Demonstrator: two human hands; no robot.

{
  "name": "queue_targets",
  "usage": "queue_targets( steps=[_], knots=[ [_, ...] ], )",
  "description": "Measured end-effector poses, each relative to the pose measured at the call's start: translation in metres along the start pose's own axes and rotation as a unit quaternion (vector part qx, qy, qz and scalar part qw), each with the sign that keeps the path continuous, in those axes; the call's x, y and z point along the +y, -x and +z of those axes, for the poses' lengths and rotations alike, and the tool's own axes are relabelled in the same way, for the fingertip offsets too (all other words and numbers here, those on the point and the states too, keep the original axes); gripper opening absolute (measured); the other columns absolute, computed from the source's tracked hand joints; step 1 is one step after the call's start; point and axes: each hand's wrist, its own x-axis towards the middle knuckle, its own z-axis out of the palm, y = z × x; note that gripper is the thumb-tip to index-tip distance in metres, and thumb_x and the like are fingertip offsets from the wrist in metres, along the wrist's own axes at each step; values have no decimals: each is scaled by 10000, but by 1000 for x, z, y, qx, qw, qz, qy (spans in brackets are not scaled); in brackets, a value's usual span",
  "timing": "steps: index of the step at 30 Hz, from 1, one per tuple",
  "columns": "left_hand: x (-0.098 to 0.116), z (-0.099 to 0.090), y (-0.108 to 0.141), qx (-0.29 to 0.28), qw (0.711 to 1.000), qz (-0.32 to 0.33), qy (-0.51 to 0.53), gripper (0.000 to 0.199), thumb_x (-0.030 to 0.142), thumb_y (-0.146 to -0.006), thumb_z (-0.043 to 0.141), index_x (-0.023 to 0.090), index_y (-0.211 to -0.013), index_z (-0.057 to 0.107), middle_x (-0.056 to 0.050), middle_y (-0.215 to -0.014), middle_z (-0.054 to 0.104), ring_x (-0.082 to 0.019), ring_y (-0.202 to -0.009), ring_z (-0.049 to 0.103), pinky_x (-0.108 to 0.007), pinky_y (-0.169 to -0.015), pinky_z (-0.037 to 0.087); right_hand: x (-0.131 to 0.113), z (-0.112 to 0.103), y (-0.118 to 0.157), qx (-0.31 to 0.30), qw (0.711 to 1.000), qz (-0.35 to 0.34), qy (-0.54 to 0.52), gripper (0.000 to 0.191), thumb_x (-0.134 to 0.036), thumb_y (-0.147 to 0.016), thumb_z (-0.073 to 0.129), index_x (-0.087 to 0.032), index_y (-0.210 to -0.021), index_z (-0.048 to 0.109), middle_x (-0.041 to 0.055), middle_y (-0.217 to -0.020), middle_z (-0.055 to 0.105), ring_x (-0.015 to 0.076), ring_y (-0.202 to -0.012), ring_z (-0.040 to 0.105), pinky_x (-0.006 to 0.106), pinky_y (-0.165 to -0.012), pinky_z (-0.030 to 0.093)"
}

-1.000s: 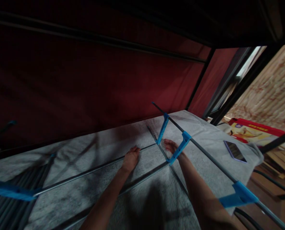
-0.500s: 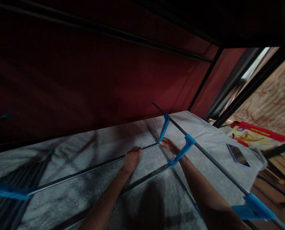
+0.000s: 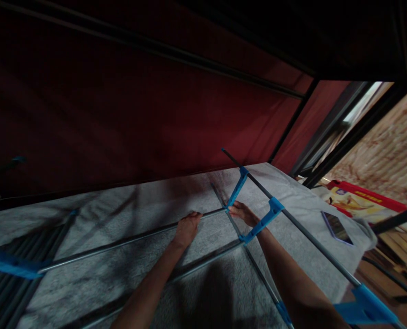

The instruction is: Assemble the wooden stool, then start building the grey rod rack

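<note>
My left hand [image 3: 188, 227] is closed around a thin grey metal tube [image 3: 128, 241] close to its right end. That end meets a blue plastic bracket [image 3: 236, 188], and there my right hand [image 3: 241, 213] grips the joint, fingers curled on the bracket's lower end. A second blue bracket [image 3: 263, 222] stands beside my right forearm and joins another metal tube [image 3: 203, 260] to a long grey pole [image 3: 313, 237]. At the lower right another blue bracket [image 3: 367, 307] sits on the same pole. The tube's left end reaches a blue piece [image 3: 13, 264].
Several dark tubes [image 3: 28, 288] lie side by side at the left on a grey fleecy cover [image 3: 148, 201]. A phone [image 3: 336, 227] rests at the right edge, near a red and yellow package [image 3: 364, 201]. A dark red wall [image 3: 138, 119] stands behind.
Both hands keep their hold at the joint with little movement. The view has shifted slightly, and the pole and brackets appear a bit lower and farther right.
</note>
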Motion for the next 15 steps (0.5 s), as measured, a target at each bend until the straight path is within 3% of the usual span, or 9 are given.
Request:
queue_targets(
  steps=[7,15],
  knots=[
    [-4,-4,1,-4,1000,-2,27,427,113,-917,369,214,-1272,585,-64,-1243,623,-172,-1125,581,-281,-979,435,-6,-3,3,-81,997,16,6,365,-479,-701,735,-222,-950,667,30,-912,673,234,-943,615,396,-893,462],
    [-2,-9,4,-14,999,-3,30,404,155,-930,368,231,-1259,591,-55,-1231,628,-181,-1093,593,-290,-926,459,-1,-4,3,-71,997,30,-1,465,-494,-652,765,-212,-1005,659,34,-900,672,236,-929,608,388,-869,464]
  ],
)
